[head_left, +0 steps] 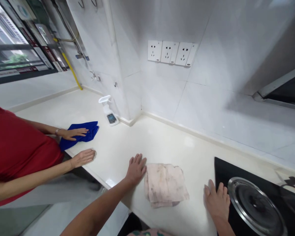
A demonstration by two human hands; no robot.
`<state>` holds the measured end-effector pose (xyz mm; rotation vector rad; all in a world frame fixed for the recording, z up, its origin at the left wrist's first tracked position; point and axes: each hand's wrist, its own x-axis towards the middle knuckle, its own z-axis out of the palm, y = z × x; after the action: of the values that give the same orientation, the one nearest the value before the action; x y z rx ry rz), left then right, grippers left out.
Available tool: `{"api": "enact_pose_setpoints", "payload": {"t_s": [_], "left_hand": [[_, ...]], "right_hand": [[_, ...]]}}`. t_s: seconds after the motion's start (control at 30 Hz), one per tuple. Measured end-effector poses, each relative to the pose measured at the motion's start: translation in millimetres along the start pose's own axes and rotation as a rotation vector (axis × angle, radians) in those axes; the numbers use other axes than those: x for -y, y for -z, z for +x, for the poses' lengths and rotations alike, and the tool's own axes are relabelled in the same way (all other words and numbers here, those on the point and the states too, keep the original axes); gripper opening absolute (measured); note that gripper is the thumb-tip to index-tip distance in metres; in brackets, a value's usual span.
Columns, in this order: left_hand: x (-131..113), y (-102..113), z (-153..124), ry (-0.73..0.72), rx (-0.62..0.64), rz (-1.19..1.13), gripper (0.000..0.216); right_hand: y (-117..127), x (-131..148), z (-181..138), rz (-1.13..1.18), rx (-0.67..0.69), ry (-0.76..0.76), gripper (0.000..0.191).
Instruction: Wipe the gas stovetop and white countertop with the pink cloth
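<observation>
A folded, stained pale pink cloth (166, 183) lies flat on the white countertop (118, 144). Just left of it, my left hand (136, 168) rests on the counter with fingers stretched out, the thumb side beside the cloth's edge. My right hand (217, 198) lies open at the left edge of the black cooktop (222, 170), fingers spread, holding nothing. The round metal-rimmed burner (257, 205) is right of that hand.
At the left, a person in a red top (22, 141) has one hand on a blue cloth (83, 134) and the other on the counter edge. A white spray bottle (109, 111) stands near the wall corner. Wall sockets (170, 52) sit above; a yellow pipe (72, 70) runs down behind.
</observation>
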<state>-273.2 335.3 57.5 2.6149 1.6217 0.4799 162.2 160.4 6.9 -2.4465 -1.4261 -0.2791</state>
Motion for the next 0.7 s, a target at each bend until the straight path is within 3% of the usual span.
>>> {"api": "enact_pose_setpoints", "payload": {"t_s": [0.17, 0.27, 0.37, 0.47, 0.7], "left_hand": [[-2, 2, 1, 0.019, -0.039, -0.127, 0.043], [-38, 2, -1, -0.129, 0.028, -0.213, 0.048], [-90, -3, -9, -0.391, 0.211, -0.291, 0.057], [-124, -9, -15, -0.516, 0.339, -0.286, 0.069], [-126, -4, 0, -0.609, 0.407, -0.263, 0.072]], "right_hand": [[1, 6, 2, -0.041, 0.026, -0.042, 0.075], [9, 15, 3, -0.065, 0.048, -0.082, 0.073], [18, 25, 4, -0.074, 0.022, -0.081, 0.07], [24, 31, 5, -0.087, 0.01, -0.083, 0.066], [22, 31, 3, -0.129, -0.01, -0.069, 0.064]]}}
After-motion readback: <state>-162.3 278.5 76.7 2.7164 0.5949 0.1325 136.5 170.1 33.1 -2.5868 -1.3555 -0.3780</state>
